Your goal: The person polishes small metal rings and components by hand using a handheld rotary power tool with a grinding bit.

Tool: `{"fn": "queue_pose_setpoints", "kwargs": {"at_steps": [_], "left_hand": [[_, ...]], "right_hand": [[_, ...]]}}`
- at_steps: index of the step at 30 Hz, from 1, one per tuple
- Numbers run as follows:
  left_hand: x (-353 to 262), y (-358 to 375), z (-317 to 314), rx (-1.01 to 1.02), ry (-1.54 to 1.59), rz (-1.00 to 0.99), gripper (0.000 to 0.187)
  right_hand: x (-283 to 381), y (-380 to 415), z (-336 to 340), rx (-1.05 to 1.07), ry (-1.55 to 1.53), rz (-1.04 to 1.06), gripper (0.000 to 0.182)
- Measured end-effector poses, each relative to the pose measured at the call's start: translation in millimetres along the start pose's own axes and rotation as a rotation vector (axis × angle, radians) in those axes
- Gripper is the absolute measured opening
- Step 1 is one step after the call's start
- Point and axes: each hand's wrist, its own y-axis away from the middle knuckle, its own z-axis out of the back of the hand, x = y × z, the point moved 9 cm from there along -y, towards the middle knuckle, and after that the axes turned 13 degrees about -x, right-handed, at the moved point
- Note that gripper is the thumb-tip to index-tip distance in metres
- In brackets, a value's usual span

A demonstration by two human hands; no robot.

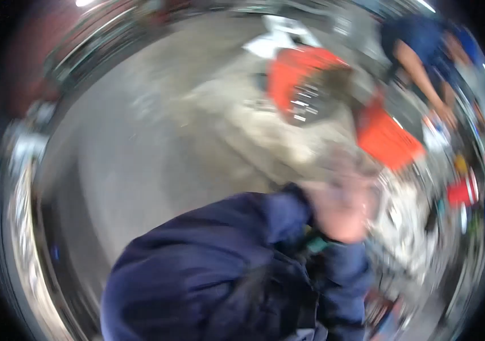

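Both of my hands come together in front of my body, at the ends of dark blue sleeves, and are badly smeared by motion. My left hand (pixel 333 196) reaches in from the long sleeve on the left. Against it, slightly lower and to the right, is my right hand (pixel 351 219). Their fingers blur into each other, so whether they hold anything cannot be made out. Beyond the hands stand an orange crate (pixel 282 77) with shiny pieces at its opening and a second orange container (pixel 387 136).
A co-worker in dark blue (pixel 421 42) bends forward at the upper right, arms reaching down. White material (pixel 404 221) lies right of my hands. A red object (pixel 462 192) is farther right. Grey floor (pixel 134 142) spreads left. A white sheet (pixel 279 35) lies behind the crate.
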Motion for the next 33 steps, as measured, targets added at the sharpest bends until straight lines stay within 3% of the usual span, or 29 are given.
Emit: {"fn": "queue_pose_setpoints", "kwargs": {"at_steps": [1,2,3,4,5,6,8,10,12,14,16,18,20,22,25,28,33], "left_hand": [[2.1,-10.3,19.0,-0.023,-0.344,-0.056,0.033],[-58.7,34.3,-12.2,0.107,-0.321,0.061,0.033],[-75.5,47.3,-35.5,-0.254,-0.222,0.365,0.044],[-124.4,63.0,-61.7,-0.34,-0.347,0.127,0.04],[-126.6,60.1,-57.4,-0.396,-0.305,0.21,0.037],[-132.3,44.9,-58.1,-0.132,-0.309,0.134,0.035],[-150.8,54.3,-63.0,-0.364,-0.256,0.18,0.031],[-157.8,48.4,-70.5,-0.183,-0.223,0.2,0.031],[-153.3,45.1,-78.0,-0.166,-0.236,0.195,0.027],[-137.2,36.9,-76.6,-0.143,-0.252,0.195,0.027],[-115.0,30.4,-73.0,-0.188,-0.296,0.262,0.027],[-91.9,23.6,-65.4,-0.239,-0.344,0.314,0.027],[-74.1,17.2,-69.0,-0.224,-0.417,0.325,0.026],[-55.7,17.7,-76.2,-0.2,-0.453,0.357,0.025],[-29.2,10.7,-71.2,-0.115,-0.406,0.484,0.022],[-17.3,9.2,-67.7,-0.154,-0.523,0.487,0.023],[-3.5,5.2,-65.7,-0.247,-0.714,0.441,0.019]], "right_hand": [[20.7,-1.4,-10.0,0.002,-0.248,0.064,0.039],[20.9,-4.1,-9.3,0.043,-0.349,-0.042,0.032],[8.0,0.8,-6.4,-0.079,-0.561,-0.072,0.025],[-13.2,6.3,5.4,-0.125,-0.561,-0.11,0.022],[-40.0,18.1,13.9,-0.213,-0.526,-0.165,0.019],[-64.7,36.2,30.1,-0.258,-0.434,-0.218,0.019],[-116.5,78.8,49.2,-0.152,-0.23,-0.512,0.025],[-148.3,120.7,82.0,-0.218,-0.137,-0.637,0.034],[-190.7,190.3,101.7,-0.225,-0.058,-0.906,0.036],[-215.2,238.5,137.8,-0.223,0.115,-0.965,0.028],[-233.4,297.1,165.6,-0.401,0.058,-1.09,0.018],[-239.2,350.9,191.8,-0.484,0.04,-1.389,0.015],[-233.8,400.3,216.2,-0.561,0.153,-1.488,0.018],[-218.4,437.4,235.0,-0.503,0.37,-1.582,0.028],[-194.9,503.8,228.8,-0.41,0.527,-1.681,0.045],[-175.2,530.0,209.2,-0.343,0.502,-1.864,0.047],[-188.0,562.6,182.1,-0.367,0.437,-1.903,0.029]]}}
